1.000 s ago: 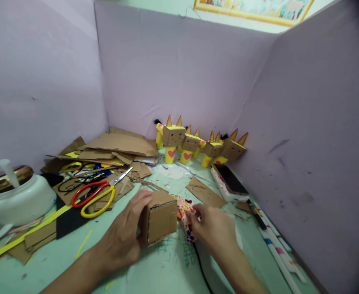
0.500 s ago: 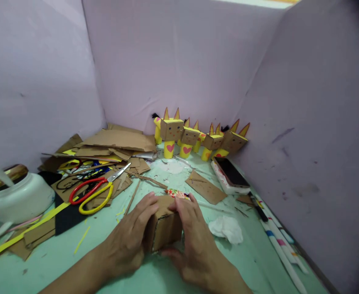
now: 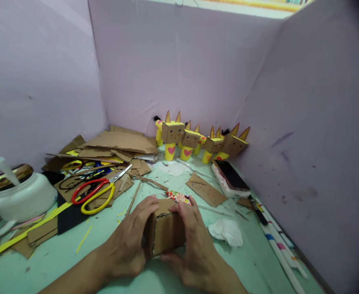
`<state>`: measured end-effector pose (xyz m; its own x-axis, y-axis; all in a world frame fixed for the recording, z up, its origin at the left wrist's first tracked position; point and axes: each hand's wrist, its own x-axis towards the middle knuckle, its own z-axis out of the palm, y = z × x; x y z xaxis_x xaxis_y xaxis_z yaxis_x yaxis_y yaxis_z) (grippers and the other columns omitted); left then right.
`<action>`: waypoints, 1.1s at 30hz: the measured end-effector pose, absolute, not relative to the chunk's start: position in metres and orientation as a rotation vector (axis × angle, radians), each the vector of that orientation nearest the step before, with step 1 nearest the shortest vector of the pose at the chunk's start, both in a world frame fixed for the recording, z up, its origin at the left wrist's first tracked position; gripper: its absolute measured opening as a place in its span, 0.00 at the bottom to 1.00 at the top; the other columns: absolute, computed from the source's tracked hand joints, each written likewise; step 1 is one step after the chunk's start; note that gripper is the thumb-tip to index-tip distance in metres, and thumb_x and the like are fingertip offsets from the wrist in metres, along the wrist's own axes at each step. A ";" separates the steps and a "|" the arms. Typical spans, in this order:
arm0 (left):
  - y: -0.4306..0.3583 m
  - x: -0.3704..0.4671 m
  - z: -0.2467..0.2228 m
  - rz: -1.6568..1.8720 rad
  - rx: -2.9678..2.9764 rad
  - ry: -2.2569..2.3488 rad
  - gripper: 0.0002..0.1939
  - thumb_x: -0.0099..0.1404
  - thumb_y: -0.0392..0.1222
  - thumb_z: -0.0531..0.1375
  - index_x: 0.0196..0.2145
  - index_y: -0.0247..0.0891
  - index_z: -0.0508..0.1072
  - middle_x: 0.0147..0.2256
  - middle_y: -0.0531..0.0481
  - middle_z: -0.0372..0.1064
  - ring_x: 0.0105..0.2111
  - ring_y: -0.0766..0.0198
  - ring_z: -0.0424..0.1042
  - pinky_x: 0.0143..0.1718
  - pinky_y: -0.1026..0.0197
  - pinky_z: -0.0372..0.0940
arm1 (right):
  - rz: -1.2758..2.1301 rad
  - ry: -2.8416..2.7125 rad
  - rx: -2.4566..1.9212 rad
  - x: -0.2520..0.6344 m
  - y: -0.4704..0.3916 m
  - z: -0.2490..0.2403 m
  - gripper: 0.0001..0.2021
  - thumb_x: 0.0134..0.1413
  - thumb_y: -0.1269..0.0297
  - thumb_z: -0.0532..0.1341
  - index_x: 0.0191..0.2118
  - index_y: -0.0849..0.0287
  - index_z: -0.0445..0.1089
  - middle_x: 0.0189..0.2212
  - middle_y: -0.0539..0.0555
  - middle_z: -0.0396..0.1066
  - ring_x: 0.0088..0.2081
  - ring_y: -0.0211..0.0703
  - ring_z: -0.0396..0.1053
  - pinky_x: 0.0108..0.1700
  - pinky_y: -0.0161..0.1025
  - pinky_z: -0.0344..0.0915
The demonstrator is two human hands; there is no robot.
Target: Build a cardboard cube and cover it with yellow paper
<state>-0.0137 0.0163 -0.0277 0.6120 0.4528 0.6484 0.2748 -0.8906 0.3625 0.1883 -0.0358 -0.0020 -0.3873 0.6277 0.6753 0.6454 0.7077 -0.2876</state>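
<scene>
A small brown cardboard box (image 3: 168,234) is between my two hands, low in the middle of the view, one edge turned toward me. My left hand (image 3: 132,237) presses along its left side, fingers on the upper edge. On the other side my right hand (image 3: 194,241) grips it, fingertips on the top and thumb at the lower edge. Just behind the box lies a colourful patterned tube (image 3: 178,197), partly hidden by my fingers. A crumpled white tissue (image 3: 226,232) rests to the right of my right hand.
Red-and-yellow scissors (image 3: 98,195) lie left on cardboard scraps (image 3: 122,141). A white mug (image 3: 23,200) stands far left. Several yellow cardboard animal figures (image 3: 172,134) stand at the back wall. A phone (image 3: 231,174) and several markers (image 3: 282,241) line the right side.
The view has tilted slightly upward, so the surroundings sit a little lower. Both hands keep their hold on the box, which looks nearly unmoved.
</scene>
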 end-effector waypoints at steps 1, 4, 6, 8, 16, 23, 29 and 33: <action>0.016 -0.014 -0.026 1.122 2.600 0.586 0.47 0.51 0.32 0.61 0.65 0.37 0.42 0.60 0.34 0.53 0.61 0.40 0.54 0.58 0.37 0.57 | -0.020 -2.102 -0.962 0.189 -0.037 0.000 0.45 0.52 0.61 0.62 0.66 0.63 0.30 0.53 0.65 0.59 0.57 0.61 0.56 0.61 0.69 0.45; 0.015 -0.016 -0.024 1.061 2.593 0.544 0.47 0.51 0.32 0.59 0.65 0.36 0.41 0.61 0.32 0.50 0.61 0.40 0.53 0.59 0.37 0.56 | -0.022 -2.083 -0.941 0.190 -0.040 0.003 0.44 0.53 0.58 0.61 0.66 0.62 0.32 0.52 0.64 0.61 0.56 0.60 0.60 0.62 0.68 0.45; 0.014 -0.017 -0.022 1.052 2.589 0.523 0.47 0.51 0.31 0.58 0.65 0.36 0.40 0.62 0.32 0.48 0.62 0.41 0.51 0.59 0.37 0.55 | -0.019 -2.073 -0.928 0.191 -0.040 0.002 0.43 0.53 0.57 0.61 0.66 0.63 0.33 0.51 0.64 0.62 0.55 0.59 0.61 0.62 0.67 0.45; 0.013 -0.017 -0.021 1.069 2.572 0.488 0.47 0.50 0.30 0.58 0.65 0.36 0.41 0.63 0.33 0.48 0.62 0.41 0.51 0.60 0.37 0.54 | -0.016 -2.067 -0.918 0.192 -0.041 0.001 0.43 0.54 0.57 0.60 0.66 0.65 0.33 0.51 0.64 0.62 0.56 0.59 0.61 0.63 0.66 0.45; 0.013 -0.016 -0.018 1.140 2.532 0.369 0.45 0.46 0.28 0.55 0.62 0.36 0.47 0.61 0.33 0.52 0.62 0.42 0.51 0.59 0.37 0.54 | -0.055 -2.101 -0.913 0.197 -0.042 -0.006 0.46 0.49 0.58 0.64 0.66 0.62 0.36 0.53 0.65 0.61 0.59 0.60 0.58 0.62 0.67 0.47; 0.013 -0.016 -0.017 1.185 2.549 0.367 0.43 0.47 0.31 0.57 0.61 0.36 0.50 0.59 0.33 0.56 0.60 0.41 0.56 0.58 0.38 0.58 | -0.105 -2.100 -0.928 0.196 -0.043 -0.005 0.45 0.49 0.57 0.64 0.65 0.63 0.38 0.52 0.66 0.63 0.59 0.63 0.59 0.60 0.66 0.52; 0.013 -0.014 -0.013 1.208 2.581 0.346 0.41 0.48 0.32 0.57 0.60 0.35 0.50 0.57 0.31 0.57 0.59 0.41 0.58 0.56 0.39 0.60 | -0.152 -2.076 -0.903 0.195 -0.043 -0.003 0.43 0.50 0.56 0.63 0.65 0.63 0.40 0.51 0.66 0.65 0.57 0.62 0.62 0.59 0.65 0.56; 0.014 -0.013 -0.012 1.218 2.583 0.354 0.40 0.49 0.33 0.58 0.60 0.36 0.51 0.56 0.32 0.58 0.58 0.42 0.60 0.56 0.41 0.61 | -0.158 -2.083 -0.926 0.198 -0.043 -0.007 0.44 0.49 0.54 0.63 0.65 0.63 0.41 0.51 0.65 0.66 0.57 0.63 0.62 0.58 0.64 0.57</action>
<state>-0.0135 0.0141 -0.0122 0.6182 0.3279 0.7143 0.1066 -0.9354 0.3371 0.1978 -0.0429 -0.0068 -0.3832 0.5592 0.7352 0.6635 0.7203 -0.2021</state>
